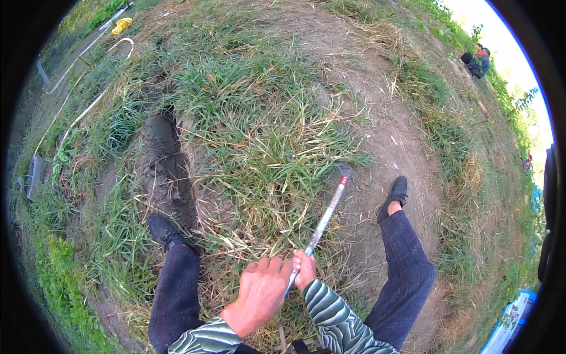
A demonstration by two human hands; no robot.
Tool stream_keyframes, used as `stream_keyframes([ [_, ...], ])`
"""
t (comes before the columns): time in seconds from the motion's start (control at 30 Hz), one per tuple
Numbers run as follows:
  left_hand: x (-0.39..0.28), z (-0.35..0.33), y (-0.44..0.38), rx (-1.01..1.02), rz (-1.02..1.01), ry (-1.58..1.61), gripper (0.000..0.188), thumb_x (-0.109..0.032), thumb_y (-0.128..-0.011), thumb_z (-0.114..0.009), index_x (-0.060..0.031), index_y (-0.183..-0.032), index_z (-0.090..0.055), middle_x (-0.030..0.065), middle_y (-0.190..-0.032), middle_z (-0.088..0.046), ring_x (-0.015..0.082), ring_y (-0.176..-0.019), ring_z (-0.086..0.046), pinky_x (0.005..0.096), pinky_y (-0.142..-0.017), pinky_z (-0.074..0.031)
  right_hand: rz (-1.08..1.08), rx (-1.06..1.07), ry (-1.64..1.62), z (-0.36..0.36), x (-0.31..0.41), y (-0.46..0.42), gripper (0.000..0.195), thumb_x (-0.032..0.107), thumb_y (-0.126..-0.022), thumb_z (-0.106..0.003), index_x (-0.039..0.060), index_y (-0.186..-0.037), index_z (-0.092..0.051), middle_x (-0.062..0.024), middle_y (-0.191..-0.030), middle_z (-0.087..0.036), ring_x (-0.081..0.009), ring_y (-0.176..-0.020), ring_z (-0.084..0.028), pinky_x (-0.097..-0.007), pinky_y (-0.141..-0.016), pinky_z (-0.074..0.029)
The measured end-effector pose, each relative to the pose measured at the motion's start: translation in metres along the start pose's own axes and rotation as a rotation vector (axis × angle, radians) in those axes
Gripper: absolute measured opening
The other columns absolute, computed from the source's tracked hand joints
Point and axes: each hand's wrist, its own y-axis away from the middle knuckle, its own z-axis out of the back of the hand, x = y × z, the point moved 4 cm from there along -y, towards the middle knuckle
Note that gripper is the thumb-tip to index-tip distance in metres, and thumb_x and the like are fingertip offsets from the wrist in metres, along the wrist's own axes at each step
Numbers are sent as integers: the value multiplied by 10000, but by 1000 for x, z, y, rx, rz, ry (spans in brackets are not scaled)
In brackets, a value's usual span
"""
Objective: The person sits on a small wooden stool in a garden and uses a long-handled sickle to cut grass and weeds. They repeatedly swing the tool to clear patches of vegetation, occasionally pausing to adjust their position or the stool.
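Note:
My right hand (pixel 305 268) is closed around the lower handle of a sickle-like tool (pixel 325 215). Its pale, worn handle slants up to a red band near the head. The metal head (pixel 342 168) lies at the edge of a grass clump (pixel 292 159), blurred and partly hidden by blades. Close beside the right hand is my left hand (pixel 264 290), back upward and fingers bent forward. What lies under its fingers is hidden, so I cannot tell if it holds anything. Cut or dry straw (pixel 247 241) lies just beyond it.
A dark trench (pixel 166 155) runs ahead of my left shoe (pixel 164 230). My right shoe (pixel 395 192) rests on a dirt path (pixel 389 128). A pale hose (pixel 88 108) and a yellow object (pixel 121 25) lie upper left. A person (pixel 479 62) sits or crouches far right.

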Motion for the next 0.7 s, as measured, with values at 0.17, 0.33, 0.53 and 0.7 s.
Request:
stream_keyframes([
  [0.17, -8, -9, -1, 31, -43, -18, 279, -58, -685, -607, -63, -964, -590, 72, -768, -553, 235, -720, -583, 365, -617, -462, 8, 39, -121, -37, 9, -44, 193, 49, -838, -552, 109, -746, -393, 38, -542, -366, -79, -406, -354, -251, -373, -305],
  [0.33, 1, -11, 0, 45, -16, -14, 262, -62, -708, -590, -67, -970, -583, 63, -770, -552, 231, -746, -585, 355, -616, -458, -173, 107, 82, -42, -18, -31, 175, 49, -832, -579, 98, -814, -412, 20, -572, -398, -81, -426, -374, -248, -384, -320],
  [0.53, -4, -6, -2, 32, -32, -24, 282, -67, -703, -595, -71, -985, -586, 59, -767, -543, 229, -735, -578, 349, -622, -454, -111, 134, 2, -38, 18, -58, 196, 50, -832, -571, 108, -743, -407, 35, -565, -382, -72, -426, -371, -251, -391, -321],
  [0.7, -3, -7, -2, 30, -23, -9, 277, -59, -697, -596, -71, -974, -586, 65, -761, -537, 236, -729, -581, 364, -614, -460, -242, 166, 187, -28, 2, -56, 194, 35, -830, -586, 96, -770, -412, 29, -578, -393, -69, -431, -363, -244, -386, -317],
])
